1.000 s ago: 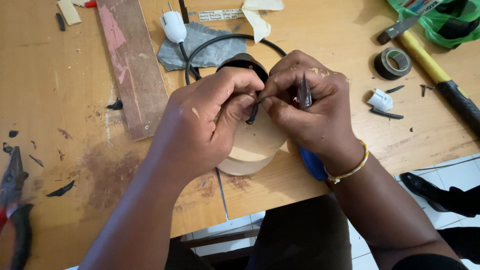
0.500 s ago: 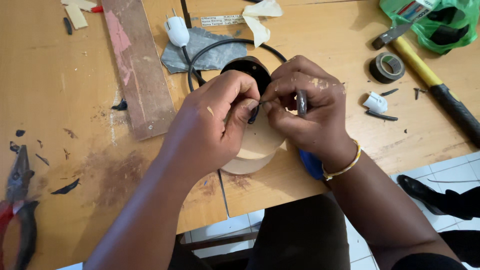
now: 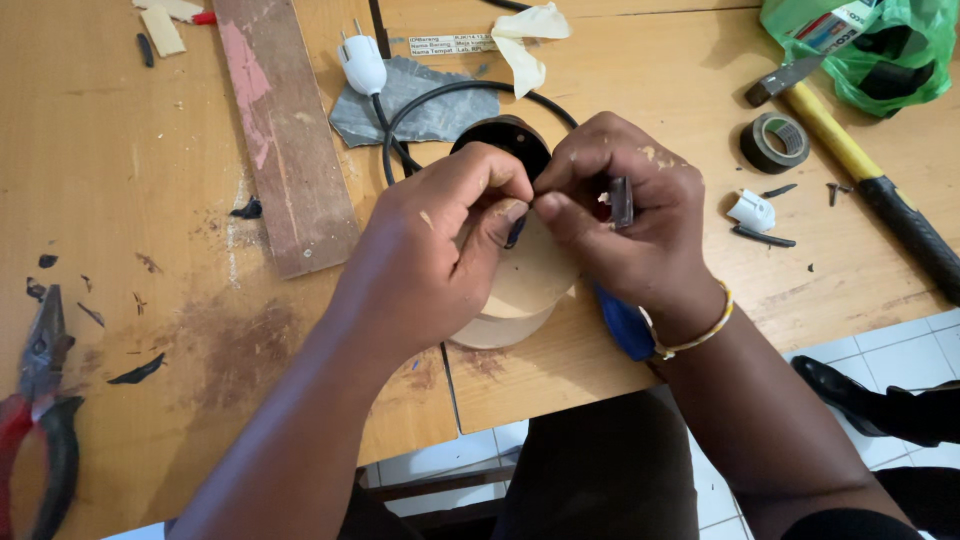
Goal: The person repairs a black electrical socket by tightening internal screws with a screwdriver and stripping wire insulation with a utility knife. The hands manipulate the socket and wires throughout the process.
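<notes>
Down by the table edge, both hands bunched together over a round wooden block [image 3: 520,290], pale disc shape, sitting at the near rim of the wooden table [image 3: 150,200]. Left hand [image 3: 430,250] curled shut, thumb and forefinger pinching something small and dark right at the middle, probably a wire end, too tiny to call. Right hand [image 3: 625,225] also closed, pinching at the same spot, plus gripping a slim metal tool [image 3: 621,200] poking up between the fingers; a blue handle [image 3: 625,325] sticking out under the wrist, likely the same tool, can't say for sure. Just behind the fingers, a black round fitting [image 3: 505,140] resting on the block, with a black cable [image 3: 440,100] looping out from it back to a white plug [image 3: 361,65]. Progress-wise, looks mid-job: cable already led to the fitting, black insulation scraps scattered about, so stripping seems done; fitting not closed up yet, loose white plastic piece [image 3: 750,210] lying off to the right, so wiring and fastening probably left. Off to the left, red-handled pliers [image 3: 35,400] at the near corner, a worn plank [image 3: 285,130] further up. Farther right, a roll of black tape [image 3: 775,142], a yellow-handled hammer [image 3: 860,165], and a green plastic bag [image 3: 880,50] in the far corner.
</notes>
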